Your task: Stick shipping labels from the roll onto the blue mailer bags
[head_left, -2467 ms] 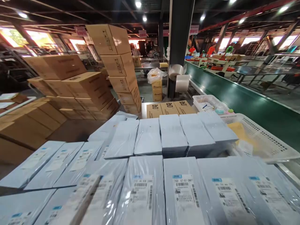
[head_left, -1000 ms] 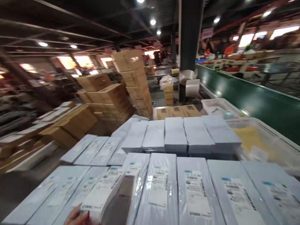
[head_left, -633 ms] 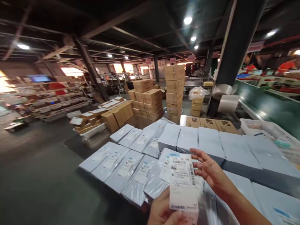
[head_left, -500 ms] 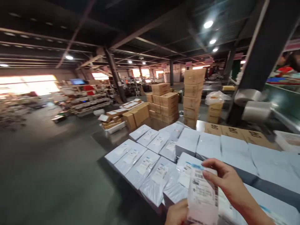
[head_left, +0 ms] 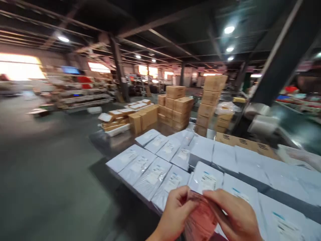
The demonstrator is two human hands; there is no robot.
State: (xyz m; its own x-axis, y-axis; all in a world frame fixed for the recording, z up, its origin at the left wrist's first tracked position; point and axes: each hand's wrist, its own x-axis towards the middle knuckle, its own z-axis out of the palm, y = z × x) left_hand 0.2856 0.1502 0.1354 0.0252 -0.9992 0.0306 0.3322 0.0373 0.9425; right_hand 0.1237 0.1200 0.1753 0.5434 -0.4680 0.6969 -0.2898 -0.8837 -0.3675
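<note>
Standing beside the person, I see a wide warehouse hall with a grey floor (head_left: pixel 50 174) on the left and a dark pillar (head_left: pixel 278 63) on the right. Behind, brown cartons (head_left: pixel 179 107) are stacked in several piles, in the same places as half a second ago. Nearer, the worktop (head_left: pixel 107 142) carries many pale blue wrapped packets (head_left: pixel 155 174) in rows, each with a white label, lying flat and touching each other.

At the bottom edge, both hands now meet over the nearest packets. The left hand (head_left: pixel 173 214) and the right hand (head_left: pixel 235 217) hold together a thin sheet (head_left: pixel 202 221), which looks pinkish and blurred here. Half a second ago this sheet stood upright with its printed barcode side to the camera, and the right hand held it at the top edge. Now it is lower and tilted, so its print cannot be read. The grip of each hand is pressed together on the sheet: the left fingers (head_left: pixel 183 197) pinch its left side, and the right fingers (head_left: pixel 215 197) lie over its top.
</note>
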